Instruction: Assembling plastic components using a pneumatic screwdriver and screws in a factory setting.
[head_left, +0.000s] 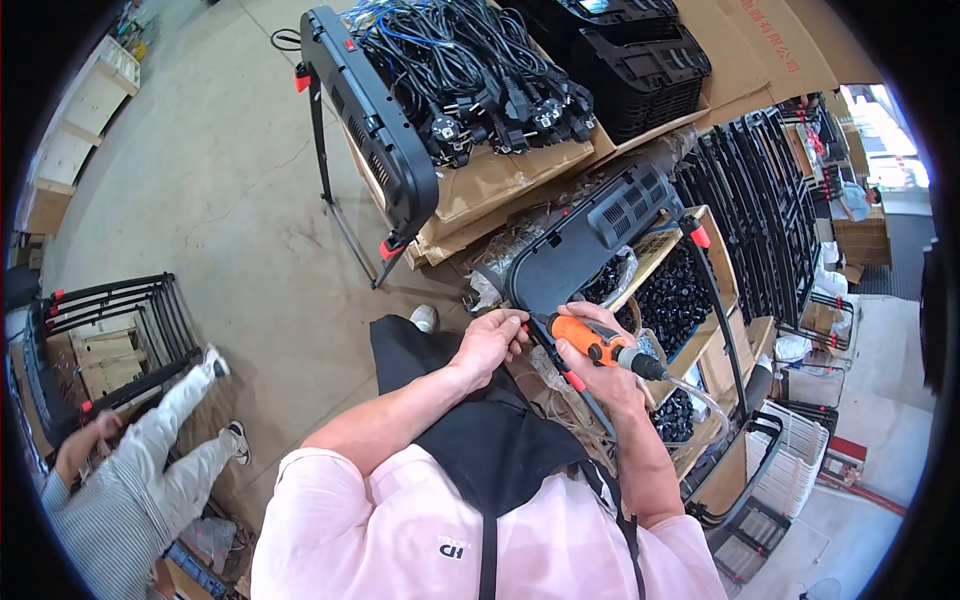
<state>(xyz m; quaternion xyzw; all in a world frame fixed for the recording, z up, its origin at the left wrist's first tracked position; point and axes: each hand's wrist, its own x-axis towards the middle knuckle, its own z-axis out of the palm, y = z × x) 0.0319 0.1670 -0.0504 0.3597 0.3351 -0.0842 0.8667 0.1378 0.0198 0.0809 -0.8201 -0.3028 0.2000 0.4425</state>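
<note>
My right hand [606, 372] is wrapped around an orange and black power screwdriver [582, 338], with a clear hose running off its back end. The driver's tip points left at the near end of a black plastic housing [556, 268] with vent slots, which rests on black tube legs with red joints [700, 236]. Close to that tip, my left hand [488, 346] has its fingertips pinched together at the housing's corner. Whatever sits between those fingertips is too small to make out.
Black power cords [470, 75] lie heaped on cardboard beside another legged black unit [375, 130]. Bins of small black parts [680, 295] stand at right, before racked black frames [750, 210]. Another person [140, 480] works at lower left beside stacked frames [120, 335].
</note>
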